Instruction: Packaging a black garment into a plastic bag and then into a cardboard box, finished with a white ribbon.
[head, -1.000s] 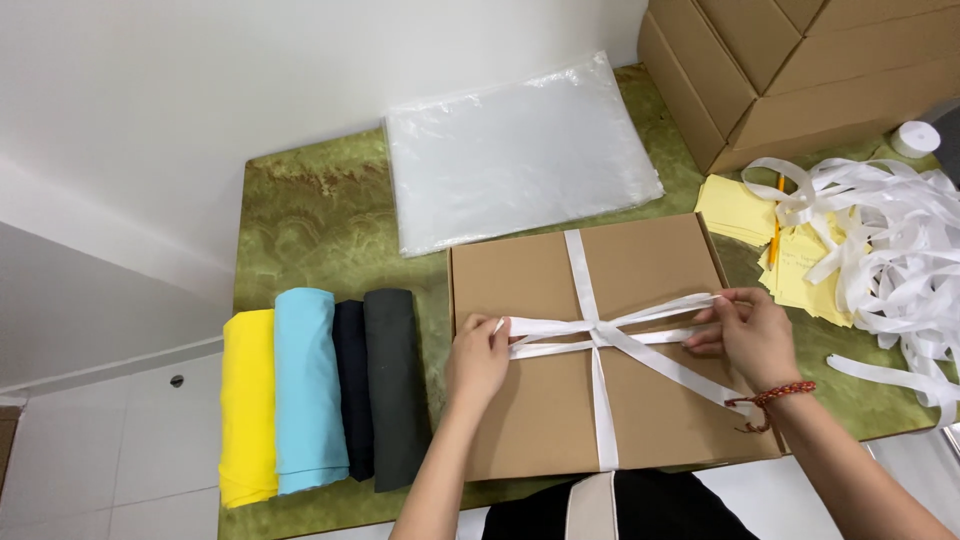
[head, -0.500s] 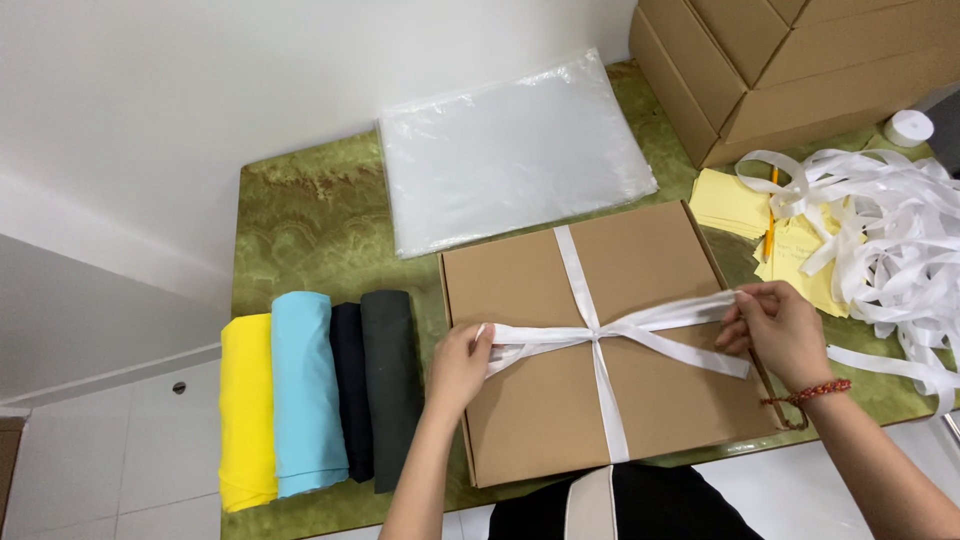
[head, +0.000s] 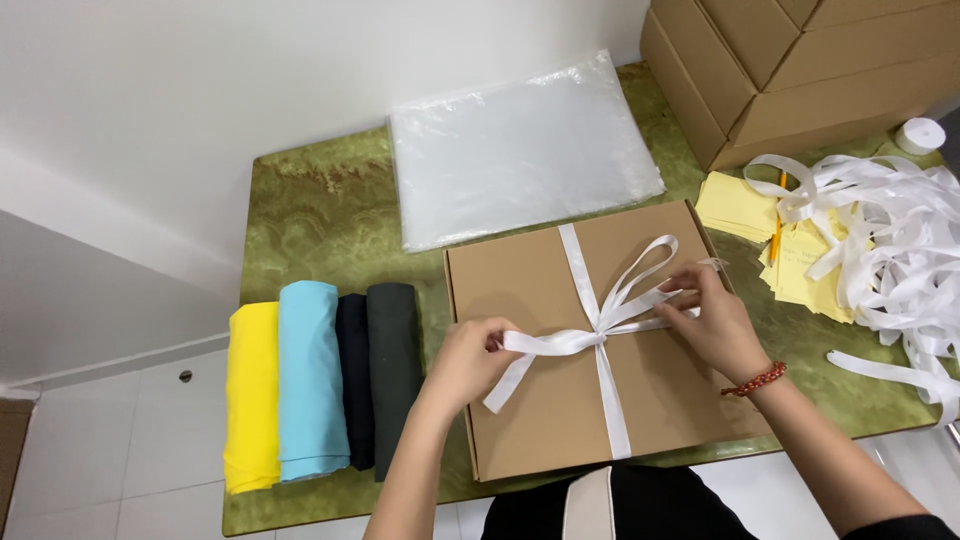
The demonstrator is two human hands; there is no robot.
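From the head camera I see a flat brown cardboard box (head: 580, 350) lying near the front edge of the green marbled desk (head: 320, 220), with a white satin ribbon (head: 600, 330) already wrapped around it both ways, so the bands cross a little right of the lid's middle. That crossing looks cinched, so I judge the wrapping done and the bow about half made.

My left hand (head: 465, 360) pinches the ribbon's left tail between thumb and fingers at the box's left side; the free end hangs slack below the grip. My right hand (head: 710, 320) is closed on the other strands at the right side of the lid, fingers pressed together, and a loose loop (head: 650, 265) stands up from the knot toward the far edge. Only this one loop shows. As I read it, what is left is a second loop, pulling the bow tight and evening the tails.

Left of the box lie four rolled cloths side by side: yellow (head: 252, 395), light blue (head: 312, 375), black (head: 354, 380) and dark grey (head: 394, 370). Beyond it lies a clear plastic bag (head: 520, 150). To the right are yellow paper notes (head: 740, 205), a heap of loose white ribbon (head: 890, 240), a small white tape roll (head: 920, 135), and stacked brown cartons (head: 800, 70) at the far corner.
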